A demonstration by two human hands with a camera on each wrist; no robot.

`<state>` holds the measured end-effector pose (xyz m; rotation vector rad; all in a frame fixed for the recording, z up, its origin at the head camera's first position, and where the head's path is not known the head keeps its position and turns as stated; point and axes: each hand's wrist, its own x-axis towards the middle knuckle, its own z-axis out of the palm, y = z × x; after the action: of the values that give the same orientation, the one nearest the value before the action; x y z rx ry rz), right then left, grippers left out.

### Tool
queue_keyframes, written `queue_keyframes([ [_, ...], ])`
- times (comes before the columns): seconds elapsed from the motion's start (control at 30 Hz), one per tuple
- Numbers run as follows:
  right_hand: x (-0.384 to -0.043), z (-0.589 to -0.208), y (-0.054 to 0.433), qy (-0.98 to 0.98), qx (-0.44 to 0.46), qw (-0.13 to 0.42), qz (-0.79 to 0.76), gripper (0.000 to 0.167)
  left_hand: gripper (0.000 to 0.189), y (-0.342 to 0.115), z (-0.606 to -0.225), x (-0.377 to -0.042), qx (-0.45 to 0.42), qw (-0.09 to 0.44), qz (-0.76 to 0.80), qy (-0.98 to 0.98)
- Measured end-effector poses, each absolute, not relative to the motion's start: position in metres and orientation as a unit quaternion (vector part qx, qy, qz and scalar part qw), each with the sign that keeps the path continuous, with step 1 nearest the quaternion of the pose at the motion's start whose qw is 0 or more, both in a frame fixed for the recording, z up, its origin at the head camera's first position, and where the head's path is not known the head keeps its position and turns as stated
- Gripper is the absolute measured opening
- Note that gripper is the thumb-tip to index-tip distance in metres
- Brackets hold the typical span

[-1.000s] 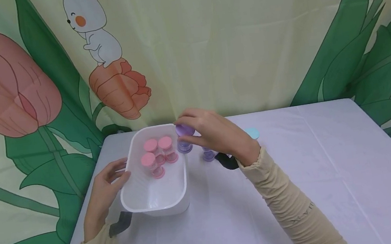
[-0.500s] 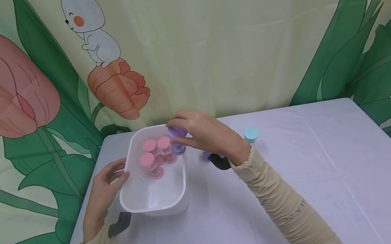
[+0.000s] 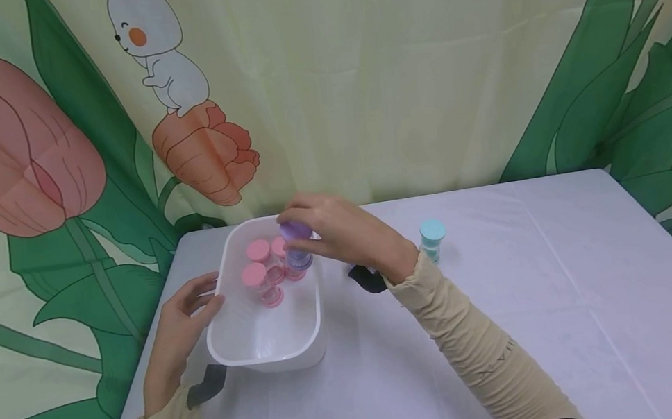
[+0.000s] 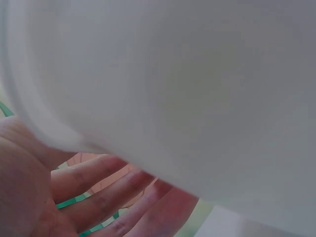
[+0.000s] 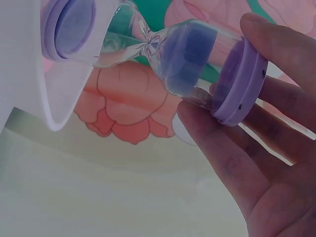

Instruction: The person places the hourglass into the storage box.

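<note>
A deep white plastic tub [image 3: 292, 363] stands on the table's left part. My left hand [image 3: 187, 308] rests against its outer left side, fingers fairly straight along the wall in the left wrist view. Between thumb and fingers my right hand [image 3: 338, 229] holds a purple hourglass [image 5: 185, 57] by its top cap, with purple sand in the upper bulb. The hourglass is upright, its lower end inside the tub's right rim. Three pink hourglasses [image 3: 254, 274] stand inside the tub at its far half, one partly covered by the purple one.
A light blue hourglass [image 3: 432, 231] stands on the white-clothed table [image 3: 514, 327] right of the tub, behind my right wrist. My right hand mostly hides another purple item on the table. A printed curtain [image 3: 360, 95] hangs along the back edge.
My right hand has carried the purple hourglass left, from beside the tub's right rim to over its inside. The blue hourglass has come into fuller view. My left hand stays put.
</note>
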<state>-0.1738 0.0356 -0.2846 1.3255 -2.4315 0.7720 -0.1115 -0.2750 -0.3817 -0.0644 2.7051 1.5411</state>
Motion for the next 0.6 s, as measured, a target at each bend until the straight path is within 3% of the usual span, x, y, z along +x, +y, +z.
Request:
queue_keyframes([
  [0.6, -0.179, -0.297, 0.026, -0.847, 0.454, 0.106, 0.256, 0.032, 0.057, -0.274, -0.38, -0.111, -0.021, 0.014, 0.496, 0.868],
])
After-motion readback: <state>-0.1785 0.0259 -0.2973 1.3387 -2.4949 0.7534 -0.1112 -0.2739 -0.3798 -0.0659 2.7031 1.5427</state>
